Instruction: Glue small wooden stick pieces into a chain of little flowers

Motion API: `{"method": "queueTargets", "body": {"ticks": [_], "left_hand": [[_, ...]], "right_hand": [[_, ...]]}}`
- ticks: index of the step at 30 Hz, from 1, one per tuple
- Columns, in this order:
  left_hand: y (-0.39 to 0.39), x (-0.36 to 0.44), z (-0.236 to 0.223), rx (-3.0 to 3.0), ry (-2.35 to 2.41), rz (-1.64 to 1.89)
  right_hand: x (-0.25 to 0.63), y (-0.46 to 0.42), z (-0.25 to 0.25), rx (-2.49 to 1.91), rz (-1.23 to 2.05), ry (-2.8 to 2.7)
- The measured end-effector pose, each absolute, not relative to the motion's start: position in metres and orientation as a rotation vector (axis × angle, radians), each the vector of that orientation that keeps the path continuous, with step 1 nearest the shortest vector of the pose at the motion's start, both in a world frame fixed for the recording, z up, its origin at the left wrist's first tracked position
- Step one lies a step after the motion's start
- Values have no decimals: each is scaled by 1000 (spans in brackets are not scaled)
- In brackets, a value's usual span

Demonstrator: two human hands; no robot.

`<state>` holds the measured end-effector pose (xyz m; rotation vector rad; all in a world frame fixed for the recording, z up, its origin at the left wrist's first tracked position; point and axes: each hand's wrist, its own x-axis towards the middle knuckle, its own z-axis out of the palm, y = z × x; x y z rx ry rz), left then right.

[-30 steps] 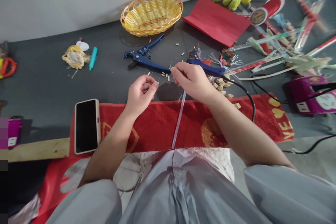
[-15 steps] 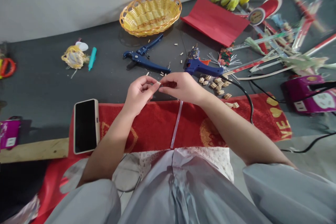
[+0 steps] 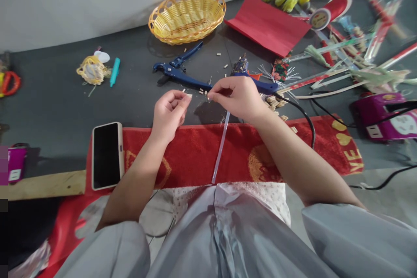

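My left hand (image 3: 170,113) pinches a small pale stick piece (image 3: 189,95) between thumb and forefinger. Apart from it on the right, my right hand (image 3: 239,95) has thumb and forefinger pressed together just beside several loose pale pieces (image 3: 201,91) on the dark table. Whether a piece is between those fingertips I cannot make out. Behind the hands lie a blue-handled cutter (image 3: 185,79) and a blue glue gun (image 3: 265,87), partly hidden by my right hand. A clear glue stick (image 3: 221,147) lies on the red towel (image 3: 192,156) in front of me.
A yellow wicker basket (image 3: 187,17) stands at the back beside red paper (image 3: 265,26). Red thread (image 3: 335,11), straws and craft bits crowd the right. A phone (image 3: 107,156) lies on the towel's left end. Glued pale clusters (image 3: 276,102) and a black cord (image 3: 306,117) are near my right forearm.
My hands have parted. The right hand has moved up and right to the loose pieces, while the left has drawn slightly left, still holding its pale piece.
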<state>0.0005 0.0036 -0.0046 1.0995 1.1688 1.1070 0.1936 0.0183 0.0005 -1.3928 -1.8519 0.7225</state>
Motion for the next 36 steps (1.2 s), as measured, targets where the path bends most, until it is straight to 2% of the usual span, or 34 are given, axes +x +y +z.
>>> {"method": "queueTargets", "body": {"ticks": [11, 21, 36], "left_hand": [[7, -1, 3, 940, 1207, 1340], [10, -7, 6, 795, 1172, 1447], [10, -11, 3, 1044, 1233, 1369]], "right_hand": [[198, 20, 5, -1678, 485, -1949], [201, 24, 4, -1835, 409, -1924], [203, 27, -7, -1671, 435, -1816]]}}
